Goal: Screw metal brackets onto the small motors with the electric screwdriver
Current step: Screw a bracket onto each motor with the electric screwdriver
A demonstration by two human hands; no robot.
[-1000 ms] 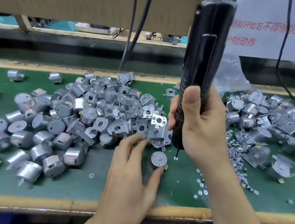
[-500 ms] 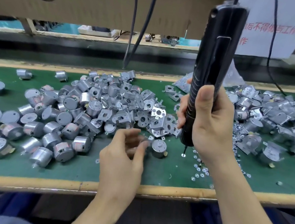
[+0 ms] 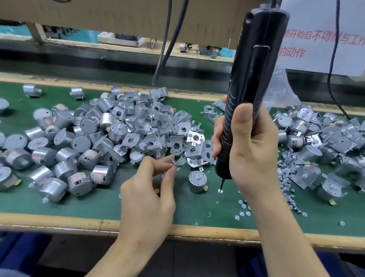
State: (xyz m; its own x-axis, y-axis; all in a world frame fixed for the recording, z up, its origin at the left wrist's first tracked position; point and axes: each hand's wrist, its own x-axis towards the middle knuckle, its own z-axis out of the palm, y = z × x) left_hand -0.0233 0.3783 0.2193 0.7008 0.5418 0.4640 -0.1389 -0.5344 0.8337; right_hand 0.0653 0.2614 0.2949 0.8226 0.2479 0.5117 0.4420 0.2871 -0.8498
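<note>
My right hand (image 3: 247, 150) grips the black electric screwdriver (image 3: 252, 78) upright, its bit just above a loose screw (image 3: 220, 190) on the green mat. One small silver motor (image 3: 197, 181) stands alone, shaft up, just left of the bit. My left hand (image 3: 148, 191) pinches a small metal bracket (image 3: 180, 162) between thumb and fingertips, beside the motor and at the edge of the bracket pile (image 3: 166, 134).
Loose motors (image 3: 61, 158) lie in a heap at left. Motors with brackets (image 3: 335, 144) pile up at right, with scattered screws (image 3: 286, 173) between. Two black cables (image 3: 169, 32) hang at the back. The wooden bench edge (image 3: 99, 222) runs along the front.
My left hand lifted off the lone motor, reached toward the bracket pile and now pinches a bracket. The screwdriver stayed upright near the motor.
</note>
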